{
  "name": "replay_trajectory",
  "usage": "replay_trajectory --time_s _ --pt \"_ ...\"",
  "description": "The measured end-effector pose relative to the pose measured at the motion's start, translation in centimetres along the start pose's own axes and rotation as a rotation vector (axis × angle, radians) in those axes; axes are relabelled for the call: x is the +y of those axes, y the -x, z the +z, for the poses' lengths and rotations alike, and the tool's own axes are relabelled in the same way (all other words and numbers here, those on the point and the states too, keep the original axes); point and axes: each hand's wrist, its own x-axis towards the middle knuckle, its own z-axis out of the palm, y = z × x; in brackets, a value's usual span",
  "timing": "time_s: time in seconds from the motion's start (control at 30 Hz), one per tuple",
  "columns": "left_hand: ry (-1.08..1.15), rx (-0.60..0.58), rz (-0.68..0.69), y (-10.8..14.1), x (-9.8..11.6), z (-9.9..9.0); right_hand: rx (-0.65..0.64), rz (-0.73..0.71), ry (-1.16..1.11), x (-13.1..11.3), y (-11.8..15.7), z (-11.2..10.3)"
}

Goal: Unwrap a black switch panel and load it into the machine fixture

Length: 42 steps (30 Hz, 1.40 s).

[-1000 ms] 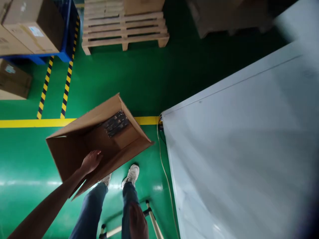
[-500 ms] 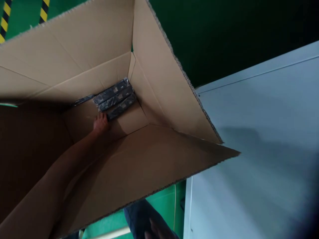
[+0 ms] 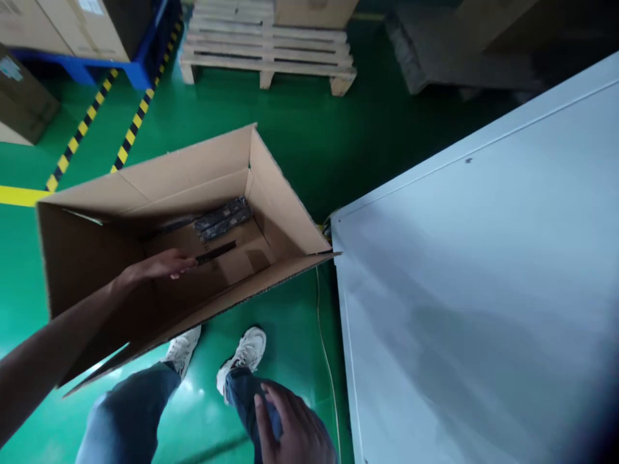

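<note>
Inside a deep open cardboard box, my left hand grips one end of a long, thin, dark packet. The packet is held above the box floor; what it contains cannot be made out. Just beyond it lie a couple of similar black packets in shiny clear wrap, side by side against the far wall. Another dark strip lies to their left, in shadow. My right hand is low in the view over my right knee, fingers apart, holding nothing.
A large pale grey panel or tabletop fills the right side. Wooden pallet and blue pallet with cartons stand at the back. Yellow-black tape marks the green floor; a thin cable runs beside the grey surface.
My view has drawn back and up from the box. My left hand has lifted the nearest dark packet away from the others. My right hand shows more fully over my knee.
</note>
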Motion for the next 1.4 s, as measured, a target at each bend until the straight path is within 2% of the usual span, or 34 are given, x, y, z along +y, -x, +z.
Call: replay_trajectory --time_s 0.1,0.17,0.2,0.27,0.37,0.43,0.5,0.57,0.63,0.73,0.83,0.9,0.97,1.13,1.27,1.33,1.4 --pt "0.002 0.145 0.002 8.2 2.2 -1.2 -0.003 -0.010 -0.058 -1.5 0.2 0.1" --pt "-0.086 0.354 -0.009 14.3 3.3 0.0 0.001 -0.001 -0.117 -2.2 -0.1 0.0" --pt "-0.122 0.457 0.021 17.4 3.8 1.3 0.005 0.008 -0.171 -2.7 -0.3 -0.2" --pt "-0.170 0.619 0.152 23.3 4.3 5.2 0.009 0.025 -0.378 -3.7 -0.7 -0.8" --pt "-0.352 0.847 0.440 30.2 3.7 13.2 -0.027 0.044 -0.858 -6.2 -0.3 -2.8" --pt "-0.472 0.885 0.568 33.1 2.4 18.8 -0.049 0.083 -1.137 -8.5 0.9 -4.4" --pt "-0.523 0.887 0.647 34.9 1.2 23.5 -0.030 0.174 -1.317 -10.6 2.9 -5.6" --pt "-0.469 0.873 0.624 36.2 0.4 26.9 0.027 0.267 -1.408 -12.2 5.3 -6.5" --pt "-0.376 0.799 0.596 37.5 0.5 28.7 0.079 0.301 -1.422 -13.1 7.8 -7.1" --pt "-0.182 0.605 0.589 39.4 2.3 28.9 0.119 0.268 -1.397 -13.6 11.3 -8.0" --pt "0.089 0.498 0.442 40.5 5.0 28.0 0.139 0.233 -1.382 -14.0 14.0 -8.9" --pt "0.233 0.500 0.360 40.7 6.7 27.7 0.155 0.239 -1.368 -14.4 15.3 -9.1" --pt "0.281 0.526 0.352 40.8 7.7 27.8 0.183 0.260 -1.354 -14.8 16.1 -9.0" --pt "0.104 0.662 0.449 40.8 8.0 28.7 0.211 0.317 -1.293 -15.1 17.1 -8.0" --pt "-0.045 0.800 0.479 40.8 7.5 28.3 0.193 0.392 -1.262 -15.0 17.3 -7.9" --pt "-0.011 0.776 0.425 40.9 7.3 27.6 0.193 0.413 -1.245 -14.8 17.2 -8.2" --pt "0.105 0.653 0.364 41.1 7.3 27.0 0.185 0.407 -1.258 -14.7 17.0 -8.6"
